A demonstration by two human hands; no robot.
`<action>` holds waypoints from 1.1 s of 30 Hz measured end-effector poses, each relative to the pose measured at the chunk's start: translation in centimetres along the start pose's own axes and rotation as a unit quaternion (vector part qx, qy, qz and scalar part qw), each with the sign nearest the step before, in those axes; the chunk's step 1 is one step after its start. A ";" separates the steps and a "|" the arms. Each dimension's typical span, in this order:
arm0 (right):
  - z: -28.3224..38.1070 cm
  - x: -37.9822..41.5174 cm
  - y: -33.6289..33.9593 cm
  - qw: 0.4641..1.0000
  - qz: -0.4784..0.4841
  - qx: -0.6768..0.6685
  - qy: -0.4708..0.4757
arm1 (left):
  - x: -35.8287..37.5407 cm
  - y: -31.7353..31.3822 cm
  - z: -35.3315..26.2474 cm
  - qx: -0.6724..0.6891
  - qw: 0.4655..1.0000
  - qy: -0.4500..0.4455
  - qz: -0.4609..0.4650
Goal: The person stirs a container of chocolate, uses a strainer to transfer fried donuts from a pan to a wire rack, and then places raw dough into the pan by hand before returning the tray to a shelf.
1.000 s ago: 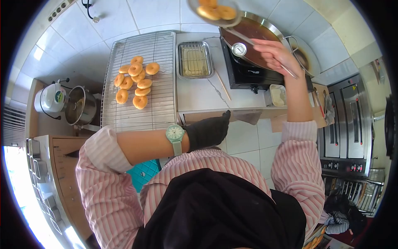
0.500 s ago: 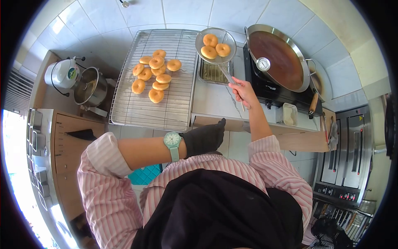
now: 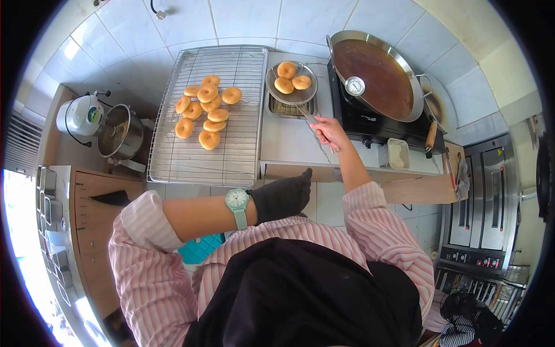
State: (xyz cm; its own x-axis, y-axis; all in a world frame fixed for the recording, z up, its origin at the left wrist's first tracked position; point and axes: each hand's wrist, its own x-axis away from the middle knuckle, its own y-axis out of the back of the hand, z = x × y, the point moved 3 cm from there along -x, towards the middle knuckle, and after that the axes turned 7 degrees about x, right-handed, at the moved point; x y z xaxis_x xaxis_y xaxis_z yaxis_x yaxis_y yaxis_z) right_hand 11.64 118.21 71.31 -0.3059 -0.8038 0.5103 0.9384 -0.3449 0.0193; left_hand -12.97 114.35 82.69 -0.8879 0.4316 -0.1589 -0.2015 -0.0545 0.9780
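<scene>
My right hand is closed around the handle of a wire mesh strainer. Three golden ring doughnuts lie in its bowl. The strainer is over a small metal tray with a grate, partly hidden beneath it. My left hand, in a black glove, is held before my body with its fingers stretched out and nothing visible in it. To the left, several doughnuts are heaped on a wire cooling rack set on a tray.
A wide pan of brown oil, with a dial thermometer at its edge, sits on a black gas stove. A rectangular container is by the stove. A mixer with a metal bowl stands left; an oven is right.
My right hand has brought the strainer with the doughnuts slightly closer to me, over the small tray. The whole view has shifted a little. My left hand stays in about the same place.
</scene>
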 end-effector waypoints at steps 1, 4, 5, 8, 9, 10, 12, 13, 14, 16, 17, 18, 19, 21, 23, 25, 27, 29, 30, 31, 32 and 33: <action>0.1 0.7 -0.2 1.000 -0.005 -0.003 0.008 | 0.0 -0.1 -0.3 0.010 1.000 -0.002 0.014; 1.2 1.4 -0.7 0.999 -0.017 -0.020 0.039 | 0.1 -0.7 -0.3 -0.027 0.999 0.008 0.031; 0.6 0.9 -0.8 0.998 -0.017 -0.032 0.044 | 0.1 -1.0 -0.3 -0.047 0.998 0.014 0.032; -1.8 -0.3 -1.1 0.999 -0.018 -0.025 0.026 | -0.1 -1.0 0.6 0.035 0.993 0.103 0.044; -1.9 -0.7 -1.2 1.000 -0.018 -0.015 0.019 | 0.2 -1.2 0.9 0.060 0.988 0.142 0.018; -1.5 -1.2 -0.8 0.999 -0.021 -0.011 0.023 | 0.9 -1.6 1.5 0.083 0.980 0.182 -0.010; -0.3 0.1 -1.0 0.999 -0.028 -0.006 0.020 | 2.7 -2.6 1.5 0.142 0.954 0.262 -0.038; 0.1 0.3 -1.0 0.999 -0.031 -0.015 0.023 | 3.8 -3.1 1.7 0.169 0.938 0.300 -0.042; 0.2 0.7 -1.1 0.999 -0.033 -0.025 0.025 | 4.9 -3.6 1.7 0.196 0.919 0.338 -0.045; -0.7 0.3 -1.4 0.999 -0.032 -0.034 0.013 | 7.7 -5.9 1.0 0.218 0.890 0.396 -0.054; -2.1 -0.5 -1.4 0.999 -0.027 -0.033 -0.001 | 9.0 -6.8 0.2 0.231 0.873 0.425 -0.058; -2.5 -0.7 -1.6 0.999 -0.023 -0.033 -0.013 | 10.2 -7.3 -0.6 0.248 0.861 0.441 -0.054; -2.2 -1.0 -1.2 0.999 -0.024 -0.023 -0.005 | 11.4 -7.7 -1.2 0.261 0.848 0.459 -0.053; -0.4 -0.1 -1.1 1.000 -0.023 -0.004 0.004 | 13.5 -8.7 -3.0 0.279 0.823 0.493 -0.050; 0.9 1.2 -1.5 0.999 -0.031 -0.017 0.017 | 15.3 -9.4 -4.1 0.281 0.807 0.518 -0.049; 0.4 0.5 -1.5 0.999 -0.035 -0.030 0.014 | 16.2 -9.2 -4.9 0.276 0.800 0.527 -0.075; -2.5 -0.9 -1.7 0.998 -0.035 -0.045 -0.012 | 17.1 -9.4 -6.5 0.281 0.791 0.538 -0.080; -2.2 -0.8 -1.3 0.999 -0.035 -0.035 -0.017 | 17.5 -9.7 -6.3 0.277 0.781 0.553 -0.081; -1.4 -0.7 -1.3 0.999 -0.031 -0.025 -0.019 | 17.3 -9.4 -5.9 0.284 0.771 0.561 -0.098; -1.4 -0.1 -1.5 0.999 -0.034 -0.022 -0.008 | 17.4 -8.7 -6.3 0.296 0.759 0.570 -0.106; -0.7 0.6 -1.8 0.999 -0.038 -0.018 0.006 | 17.3 -8.1 -6.2 0.305 0.749 0.576 -0.117; 0.1 0.6 -1.7 0.999 -0.043 -0.014 0.026 | 17.5 -8.6 -6.1 0.290 0.755 0.578 -0.109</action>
State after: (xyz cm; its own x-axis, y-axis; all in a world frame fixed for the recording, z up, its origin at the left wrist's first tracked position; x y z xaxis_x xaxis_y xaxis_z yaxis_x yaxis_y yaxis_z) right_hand 9.83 118.39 71.70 -0.3930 -0.7943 0.4633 0.9041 -0.4258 0.0369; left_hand -29.33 116.90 70.69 -0.6947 -0.7193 -0.0080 -0.4773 0.4526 0.7532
